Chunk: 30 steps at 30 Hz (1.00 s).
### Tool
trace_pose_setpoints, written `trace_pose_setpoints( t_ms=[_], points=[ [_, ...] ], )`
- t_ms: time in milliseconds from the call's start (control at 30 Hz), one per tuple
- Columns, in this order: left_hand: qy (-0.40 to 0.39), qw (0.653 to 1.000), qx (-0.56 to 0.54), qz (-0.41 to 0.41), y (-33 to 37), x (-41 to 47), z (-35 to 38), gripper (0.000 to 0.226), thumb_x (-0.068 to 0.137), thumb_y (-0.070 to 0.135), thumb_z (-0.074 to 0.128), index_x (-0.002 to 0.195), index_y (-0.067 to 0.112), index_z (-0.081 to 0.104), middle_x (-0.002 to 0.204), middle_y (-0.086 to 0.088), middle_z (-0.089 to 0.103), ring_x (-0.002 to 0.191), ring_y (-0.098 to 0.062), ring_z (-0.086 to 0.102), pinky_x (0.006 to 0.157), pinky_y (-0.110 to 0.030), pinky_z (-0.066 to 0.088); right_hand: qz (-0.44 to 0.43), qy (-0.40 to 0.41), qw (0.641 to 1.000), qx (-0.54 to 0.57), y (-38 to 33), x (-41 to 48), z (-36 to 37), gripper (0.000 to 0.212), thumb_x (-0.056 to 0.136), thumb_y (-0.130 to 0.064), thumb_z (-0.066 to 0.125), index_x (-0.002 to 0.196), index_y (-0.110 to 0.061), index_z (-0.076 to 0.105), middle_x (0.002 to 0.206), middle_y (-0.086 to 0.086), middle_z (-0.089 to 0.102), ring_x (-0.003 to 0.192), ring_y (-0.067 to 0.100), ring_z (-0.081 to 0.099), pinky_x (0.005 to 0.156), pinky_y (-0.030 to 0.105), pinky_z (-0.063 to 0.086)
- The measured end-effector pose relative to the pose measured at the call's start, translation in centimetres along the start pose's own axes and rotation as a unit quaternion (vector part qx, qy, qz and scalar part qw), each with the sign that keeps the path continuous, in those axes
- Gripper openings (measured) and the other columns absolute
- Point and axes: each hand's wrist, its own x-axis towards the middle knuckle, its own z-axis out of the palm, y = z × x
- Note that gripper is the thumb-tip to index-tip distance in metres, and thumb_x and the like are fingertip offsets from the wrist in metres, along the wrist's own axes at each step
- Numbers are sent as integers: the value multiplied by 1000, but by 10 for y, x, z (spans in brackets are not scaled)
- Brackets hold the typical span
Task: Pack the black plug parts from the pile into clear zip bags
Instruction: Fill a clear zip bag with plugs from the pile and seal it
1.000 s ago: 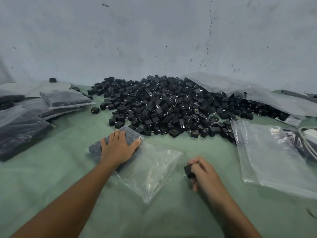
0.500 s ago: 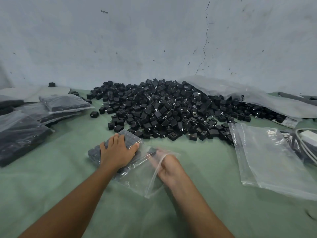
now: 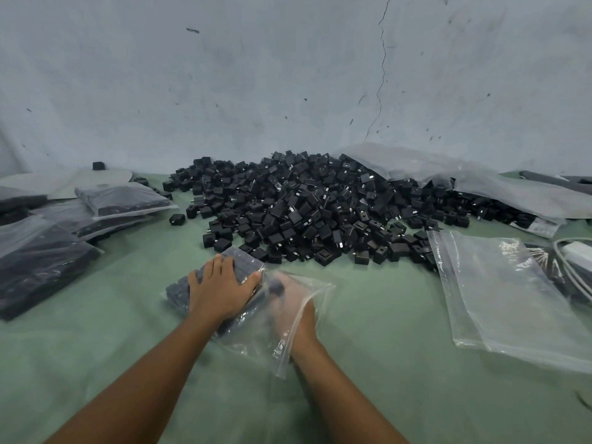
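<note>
While the left hand (image 3: 221, 290) is pressing flat, fingers (image 3: 219, 262) slightly spread, steadying the zip bag (image 3: 254, 341), the right hand (image 3: 296, 307) is reaching inside beside a plug part (image 3: 277, 287), its finger pose too blurred to tell.

No text, brand or number is readable here. A pale label (image 3: 534, 226) sits on the large plastic bag (image 3: 480, 187) beside the pile (image 3: 304, 213), but its print is too small to read.

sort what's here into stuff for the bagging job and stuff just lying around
For the job: plug pile, open zip bag, left hand pressing it, right hand inside it, empty bags, filled bags.
Lying about: white cable, big plastic sheet, pale board.
</note>
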Motion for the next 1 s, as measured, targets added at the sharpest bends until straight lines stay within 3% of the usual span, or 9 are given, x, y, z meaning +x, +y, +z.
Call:
trace_pose_setpoints(
  t_ms=[167, 233, 333, 400, 467, 533, 667, 767, 1000],
  points=[
    [3, 1000, 0, -4, 0, 1, 1, 98, 87, 86, 14, 160, 20, 20, 169, -4, 15, 155, -21, 13, 124, -54, 7, 70, -19, 996, 50, -5, 1, -8, 13, 93, -25, 64, 98, -15, 72, 71, 3, 61, 52, 12, 54, 50, 23, 47],
    [2, 1000, 0, -4, 0, 1, 1, 98, 88, 86, 15, 160, 20, 20, 169, -4, 15, 155, -21, 13, 124, -54, 7, -45, -30, 988, -143, 2, -1, -12, 19, 97, -33, 57, 107, -21, 68, 86, 2, 63, 70, 14, 57, 67, 26, 49],
    [1, 1000, 1, -3, 0, 1, 1, 96, 89, 85, 16, 160, 21, 19, 169, -4, 14, 155, -22, 14, 124, -54, 7, -211, -51, 866, -450, 7, 1, -17, 30, 101, -25, 41, 128, -18, 52, 112, 4, 62, 95, 19, 57, 93, 31, 49],
    [-2, 1000, 1, -4, -1, 1, 1, 96, 89, 85, 16, 160, 21, 19, 169, -4, 14, 155, -22, 14, 124, -54, 7, -207, -58, 887, -409, 3, -3, -16, 27, 101, -17, 42, 124, -13, 55, 110, 4, 63, 95, 16, 62, 91, 29, 52],
    [-2, 1000, -3, -7, -1, 2, 1, 97, 88, 85, 16, 161, 21, 19, 169, -4, 14, 155, -21, 13, 124, -54, 7, -140, -78, 944, -289, 0, -4, -14, 21, 102, -8, 42, 106, -13, 62, 91, -1, 60, 73, 3, 59, 69, 7, 48],
    [-1, 1000, -4, -6, -1, 2, 1, 98, 88, 86, 16, 160, 21, 19, 169, -3, 15, 155, -21, 14, 124, -54, 7, -75, -94, 950, -288, -6, -3, -12, 25, 103, -8, 38, 89, -16, 57, 76, -4, 50, 59, 4, 46, 54, 4, 41],
    [-5, 1000, -5, -6, -1, 2, 1, 98, 88, 86, 16, 160, 20, 18, 169, -4, 14, 155, -22, 13, 124, -54, 7, -129, -68, 913, -381, 1, 0, -12, 22, 101, -19, 46, 119, -16, 57, 104, -2, 61, 85, 0, 60, 82, 17, 50],
    [-4, 1000, -6, -4, -1, 1, 0, 98, 87, 86, 16, 160, 21, 19, 169, -4, 15, 154, -22, 15, 124, -54, 8, -146, -49, 901, -405, -1, -1, -11, 18, 97, -42, 45, 106, -30, 55, 96, -5, 61, 88, 16, 61, 85, 38, 53],
    [-9, 1000, -8, -5, -1, 2, 0, 98, 87, 86, 17, 160, 21, 19, 169, -4, 15, 154, -23, 15, 124, -55, 9, -133, -37, 896, -423, 3, 12, -14, 34, 103, -31, 43, 132, -18, 53, 129, 7, 57, 118, 27, 55, 94, 30, 42]
  ],
)
